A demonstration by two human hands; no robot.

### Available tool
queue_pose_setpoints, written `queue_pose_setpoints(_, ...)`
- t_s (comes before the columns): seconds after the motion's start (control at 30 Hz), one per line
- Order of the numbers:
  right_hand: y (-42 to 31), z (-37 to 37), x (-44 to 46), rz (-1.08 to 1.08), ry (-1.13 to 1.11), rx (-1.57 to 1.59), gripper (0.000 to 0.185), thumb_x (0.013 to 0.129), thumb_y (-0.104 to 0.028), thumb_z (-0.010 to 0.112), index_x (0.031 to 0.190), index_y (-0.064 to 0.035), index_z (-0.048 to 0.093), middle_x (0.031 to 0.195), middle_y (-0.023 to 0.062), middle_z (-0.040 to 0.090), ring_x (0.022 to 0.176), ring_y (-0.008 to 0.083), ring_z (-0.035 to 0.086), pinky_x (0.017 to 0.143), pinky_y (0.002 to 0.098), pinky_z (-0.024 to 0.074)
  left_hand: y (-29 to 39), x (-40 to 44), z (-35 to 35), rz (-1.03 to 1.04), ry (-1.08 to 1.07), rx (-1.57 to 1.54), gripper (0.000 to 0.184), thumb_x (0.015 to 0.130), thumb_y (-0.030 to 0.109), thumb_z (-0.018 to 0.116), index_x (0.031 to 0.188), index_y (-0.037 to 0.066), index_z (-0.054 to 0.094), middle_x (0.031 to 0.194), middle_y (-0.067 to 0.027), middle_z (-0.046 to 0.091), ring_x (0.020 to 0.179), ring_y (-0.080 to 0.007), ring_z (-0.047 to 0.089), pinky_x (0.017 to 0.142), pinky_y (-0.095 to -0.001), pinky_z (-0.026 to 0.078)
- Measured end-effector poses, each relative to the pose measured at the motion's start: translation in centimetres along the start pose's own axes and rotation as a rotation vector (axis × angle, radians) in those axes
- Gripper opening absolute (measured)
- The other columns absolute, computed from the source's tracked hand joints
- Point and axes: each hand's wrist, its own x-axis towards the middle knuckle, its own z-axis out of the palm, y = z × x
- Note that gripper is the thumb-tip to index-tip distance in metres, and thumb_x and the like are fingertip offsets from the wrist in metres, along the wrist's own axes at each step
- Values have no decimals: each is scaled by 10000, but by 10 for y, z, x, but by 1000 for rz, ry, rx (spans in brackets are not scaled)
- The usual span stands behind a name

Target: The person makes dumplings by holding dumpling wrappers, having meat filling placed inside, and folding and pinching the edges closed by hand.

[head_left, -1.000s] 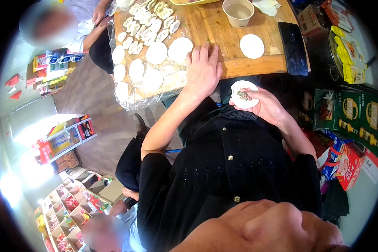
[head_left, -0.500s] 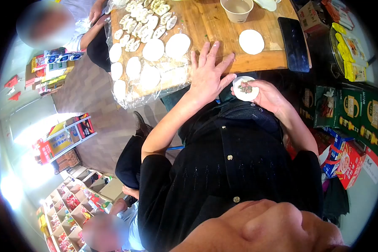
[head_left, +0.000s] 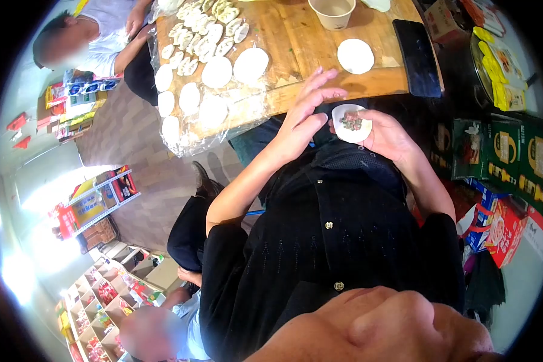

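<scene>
We see one filled wrapper [head_left: 364, 130] in front of the black shirt, just off the near edge of the tabletop [head_left: 380, 81], with one patch of pink-and-green filling [head_left: 350, 120] at its middle. At its 4 o'clock, the right hand [head_left: 393, 137] grips it, thumb on the rim and fingers underneath. At its 9 o'clock we find the left hand [head_left: 304, 117], fingers spread and holding nothing, the thumb just beside the wrapper.

Straight up at 12 o'clock lies one plain wrapper [head_left: 355, 56] on bare wood, and beyond it stands one bowl [head_left: 333, 13]. Between 1 and 2 o'clock we spot one dark phone [head_left: 417, 58].

Between 9 and 10 o'clock we count seven flat wrappers on one plastic sheet [head_left: 247, 111]; at 10 o'clock sit well over a dozen folded dumplings [head_left: 208, 30], too crowded for us to count exactly.

Farther out are two other people: one between 9 and 10 o'clock, one between 7 and 8.
</scene>
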Motion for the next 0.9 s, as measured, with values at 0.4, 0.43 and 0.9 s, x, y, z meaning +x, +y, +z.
queue_pose_setpoints(0.4, -11, 31, -29, -26, -86, 52, 434, 989, -231, 433, 1293, 76, 471, 1244, 160, 590, 1155, 240, 579, 1024, 407, 441, 35, -26, 15, 156, -110, 448, 622, 705, 116, 450, 1313, 83, 574, 1548, -196, 231, 1455, -437, 39, 1149, -556, 25)
queue_pose_setpoints(0.43, -11, 33, -30, -30, -93, 75, 434, 987, -228, 435, 1294, 76, 472, 1246, 159, 589, 1157, 241, 578, 1027, 410, 438, 39, -27, 16, 171, -86, 494, 647, 689, 80, 463, 1329, 86, 557, 1545, -201, 234, 1453, -442, 42, 1130, -597, 5)
queue_pose_setpoints(0.9, -17, 45, -31, -109, -115, -30, 422, 1011, -241, 396, 1299, 58, 469, 1249, 149, 579, 1164, 234, 566, 1042, 399, 424, 78, -31, 13, 366, -73, 1378, 494, 752, 235, 616, 1202, 35, 635, 1506, -78, 354, 1459, -244, 190, 1111, -643, 83)
